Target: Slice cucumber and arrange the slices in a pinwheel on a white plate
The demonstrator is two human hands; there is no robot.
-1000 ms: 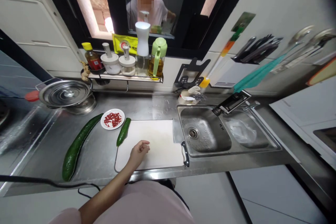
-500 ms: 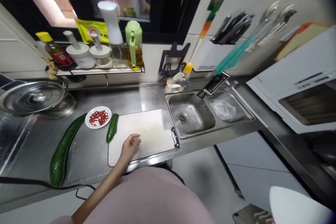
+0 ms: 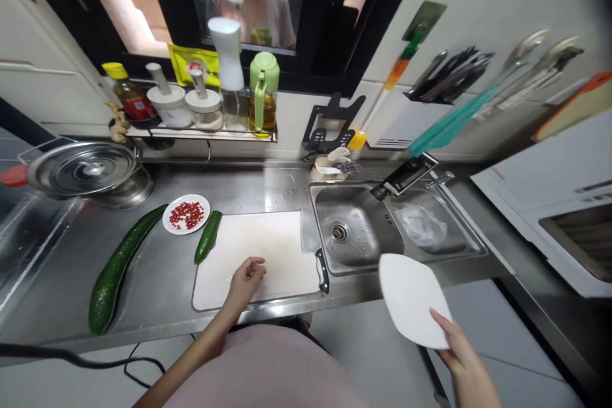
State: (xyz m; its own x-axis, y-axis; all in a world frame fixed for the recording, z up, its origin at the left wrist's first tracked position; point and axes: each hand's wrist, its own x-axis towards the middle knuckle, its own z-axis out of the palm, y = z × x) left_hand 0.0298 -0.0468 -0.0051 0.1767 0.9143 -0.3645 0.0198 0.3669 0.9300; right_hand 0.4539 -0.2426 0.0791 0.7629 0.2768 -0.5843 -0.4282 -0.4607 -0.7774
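Observation:
My left hand hovers over the white cutting board, its fingers curled loosely; whether anything small is between them is too small to tell. In my right hand is a white plate, gripped at its lower right edge, in front of the counter near the sink. A short cucumber piece lies at the board's left edge. The white dish with chopped red pieces stands behind it. Further left lies a long green cucumber. A black-handled knife rests at the board's right edge.
A double sink with a clear plastic bag is at the right. A lidded pot stands back left. Bottles and jars line the wall shelf. A black cable crosses at the lower left.
My right hand has come into view holding the white plate, which earlier showed only at the lower right corner. The camera view has shifted; my left hand stays over the board.

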